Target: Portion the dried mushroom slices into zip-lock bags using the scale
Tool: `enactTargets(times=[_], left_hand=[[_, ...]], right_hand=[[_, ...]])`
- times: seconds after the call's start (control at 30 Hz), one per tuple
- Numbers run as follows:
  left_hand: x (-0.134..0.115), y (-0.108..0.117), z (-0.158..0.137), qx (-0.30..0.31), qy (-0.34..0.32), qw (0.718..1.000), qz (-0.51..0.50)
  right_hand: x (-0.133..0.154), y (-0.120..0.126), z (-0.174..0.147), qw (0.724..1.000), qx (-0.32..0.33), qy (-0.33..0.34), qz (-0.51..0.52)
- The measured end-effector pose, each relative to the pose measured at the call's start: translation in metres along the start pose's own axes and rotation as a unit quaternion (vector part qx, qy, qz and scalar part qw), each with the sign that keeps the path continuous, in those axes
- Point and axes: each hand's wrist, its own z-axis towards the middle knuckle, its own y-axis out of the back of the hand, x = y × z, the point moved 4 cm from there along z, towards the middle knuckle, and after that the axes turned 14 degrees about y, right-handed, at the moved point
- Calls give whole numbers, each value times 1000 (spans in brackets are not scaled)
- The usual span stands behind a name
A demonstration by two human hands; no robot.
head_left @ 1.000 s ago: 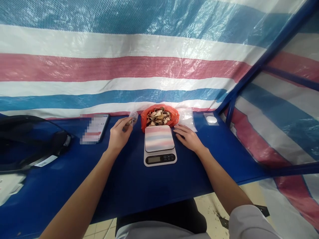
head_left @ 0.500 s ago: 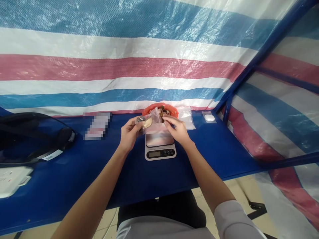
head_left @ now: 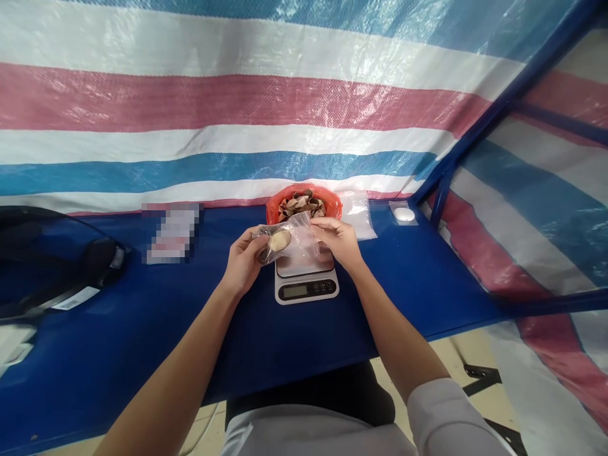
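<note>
A clear plastic bag is stretched between my hands above a white kitchen scale. My left hand is closed on the bag's lower end, where a pale, dark-edged slice shows through the plastic. The fingers of my right hand pinch the bag's other end near its opening. Behind the bag sits a red plastic bag full of brown and cream dried slices. The scale's display shows no readable figures.
Flat clear bags lie right of the red bag, beside a small white round object. At the left are a blurred-out card and a black headset. Striped sheeting rises behind the blue table.
My right hand has drawn back from the dried slices to the clear bag's end. The bag now lies more level across the scale, and the view has shifted slightly.
</note>
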Motion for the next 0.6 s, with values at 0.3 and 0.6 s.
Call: enactTargets(times=[0.3, 0.6], left_hand=[[-14, 27, 1, -87, -134, 971, 175], [-52, -21, -20, -117, -345, 806, 466]], right_hand=[[0, -4, 2, 999, 0, -41, 35], [19, -17, 28, 996, 88, -7, 8]])
